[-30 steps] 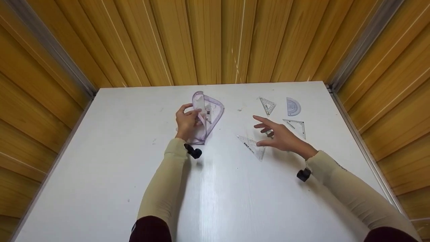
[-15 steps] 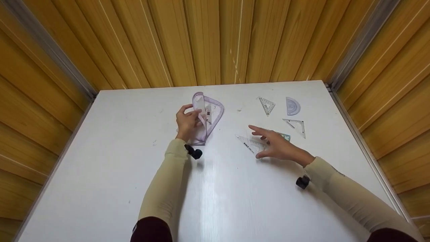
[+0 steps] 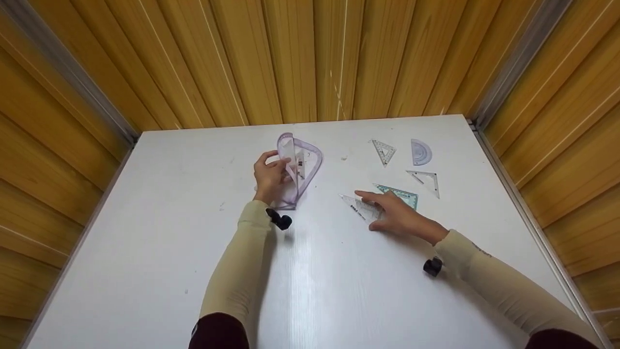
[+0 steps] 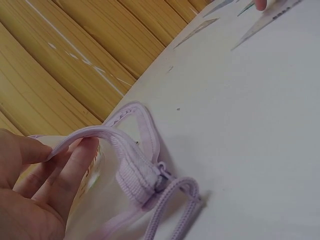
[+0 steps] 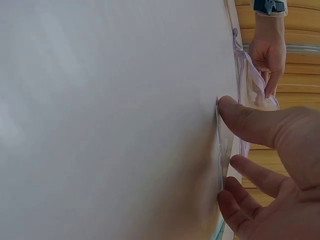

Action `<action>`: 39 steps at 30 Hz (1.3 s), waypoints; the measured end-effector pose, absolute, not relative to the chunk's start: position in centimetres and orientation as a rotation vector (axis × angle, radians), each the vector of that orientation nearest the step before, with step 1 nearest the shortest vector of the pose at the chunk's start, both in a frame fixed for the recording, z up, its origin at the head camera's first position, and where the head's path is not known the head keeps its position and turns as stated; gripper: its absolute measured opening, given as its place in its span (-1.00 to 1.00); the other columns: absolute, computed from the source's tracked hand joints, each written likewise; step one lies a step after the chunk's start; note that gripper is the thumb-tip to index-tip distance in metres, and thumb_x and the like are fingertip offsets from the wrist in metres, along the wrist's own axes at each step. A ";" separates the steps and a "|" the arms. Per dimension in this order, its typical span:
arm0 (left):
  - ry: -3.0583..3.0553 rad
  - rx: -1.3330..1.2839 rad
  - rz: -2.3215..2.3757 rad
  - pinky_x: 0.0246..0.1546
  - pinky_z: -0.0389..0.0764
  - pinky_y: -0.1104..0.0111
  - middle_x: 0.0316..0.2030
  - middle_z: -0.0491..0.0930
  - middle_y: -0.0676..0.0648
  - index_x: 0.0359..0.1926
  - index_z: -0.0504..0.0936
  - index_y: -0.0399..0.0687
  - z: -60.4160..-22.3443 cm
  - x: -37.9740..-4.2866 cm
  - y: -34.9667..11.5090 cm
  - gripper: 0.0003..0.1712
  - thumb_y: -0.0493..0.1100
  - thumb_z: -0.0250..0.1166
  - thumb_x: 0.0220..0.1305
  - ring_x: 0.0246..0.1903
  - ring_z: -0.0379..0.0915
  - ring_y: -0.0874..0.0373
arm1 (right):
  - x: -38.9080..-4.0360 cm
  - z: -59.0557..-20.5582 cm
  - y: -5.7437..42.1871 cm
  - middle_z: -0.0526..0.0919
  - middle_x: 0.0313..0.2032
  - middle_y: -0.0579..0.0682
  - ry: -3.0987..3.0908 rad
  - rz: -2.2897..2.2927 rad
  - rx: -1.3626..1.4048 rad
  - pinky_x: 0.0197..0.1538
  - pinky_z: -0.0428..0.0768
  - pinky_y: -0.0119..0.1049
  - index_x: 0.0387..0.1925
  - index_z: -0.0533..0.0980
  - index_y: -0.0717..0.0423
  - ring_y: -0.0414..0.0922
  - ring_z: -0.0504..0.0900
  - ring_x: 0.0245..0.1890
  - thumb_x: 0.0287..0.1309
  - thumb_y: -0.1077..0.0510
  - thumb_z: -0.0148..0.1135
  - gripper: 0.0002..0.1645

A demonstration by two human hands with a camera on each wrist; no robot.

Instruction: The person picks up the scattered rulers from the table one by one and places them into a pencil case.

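My left hand (image 3: 270, 177) pinches the edge of a clear pouch with lilac trim (image 3: 314, 170), holding its mouth partly raised. In the left wrist view its lilac zip band (image 4: 132, 155) and a cord loop (image 4: 172, 200) hang below the fingers. A white label shows inside the pouch. My right hand (image 3: 399, 215) is low over a clear set square (image 3: 361, 207), thumb (image 5: 240, 117) at one end of its edge and curled fingertips at the other. Just behind that hand lies a teal-marked set square (image 3: 406, 196), partly hidden by it.
Farther back on the white table (image 3: 193, 242) lie a small set square (image 3: 385, 152), a bluish protractor (image 3: 421, 152) and another clear set square (image 3: 428, 180). Wood-patterned panels (image 3: 310, 58) enclose the table's back and sides.
My right hand has come down and slightly toward me onto the clear set square, its spread fingers drawing in, which uncovers the teal-marked one. The left hand and pouch have stayed put.
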State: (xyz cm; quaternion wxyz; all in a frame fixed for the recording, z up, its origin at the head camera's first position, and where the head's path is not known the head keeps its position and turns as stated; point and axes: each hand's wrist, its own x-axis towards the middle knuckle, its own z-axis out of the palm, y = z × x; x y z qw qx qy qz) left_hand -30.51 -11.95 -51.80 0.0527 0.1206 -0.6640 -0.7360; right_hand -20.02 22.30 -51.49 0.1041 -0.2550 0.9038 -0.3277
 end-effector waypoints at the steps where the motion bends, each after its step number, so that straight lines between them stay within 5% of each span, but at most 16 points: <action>1: -2.018 0.365 -2.235 -0.60 0.57 0.40 -0.12 0.73 -0.36 0.23 0.54 -0.18 -51.8 -30.5 -11.9 -0.57 -0.35 0.31 0.37 -0.59 0.47 0.18 | -20.0 -51.5 22.3 0.53 0.35 0.04 2.668 -0.967 -0.753 0.31 0.41 0.05 0.55 0.27 -0.20 0.07 0.40 0.28 0.01 0.20 0.61 0.10; 27: -2.042 0.366 -2.188 -0.60 0.59 0.41 -0.26 0.76 -0.25 0.23 0.55 -0.21 -52.1 -30.7 -11.9 -0.54 -0.33 0.36 0.34 -0.60 0.52 0.17 | -21.0 -51.0 21.6 0.59 0.12 0.19 2.742 -0.788 -0.865 0.28 0.42 0.08 0.30 0.55 0.15 0.16 0.44 0.18 -0.05 0.19 0.63 -0.19; 39: -2.021 0.320 -2.200 -0.62 0.58 0.45 -0.14 0.74 -0.36 0.25 0.52 -0.29 -52.2 -30.6 -11.7 -0.54 -0.38 0.31 0.35 -0.57 0.53 0.19 | -21.8 -50.1 21.4 0.55 -0.03 0.11 2.690 -0.770 -0.808 -0.01 0.42 -0.14 0.20 0.62 0.19 0.01 0.43 -0.09 -0.15 0.18 0.68 -0.22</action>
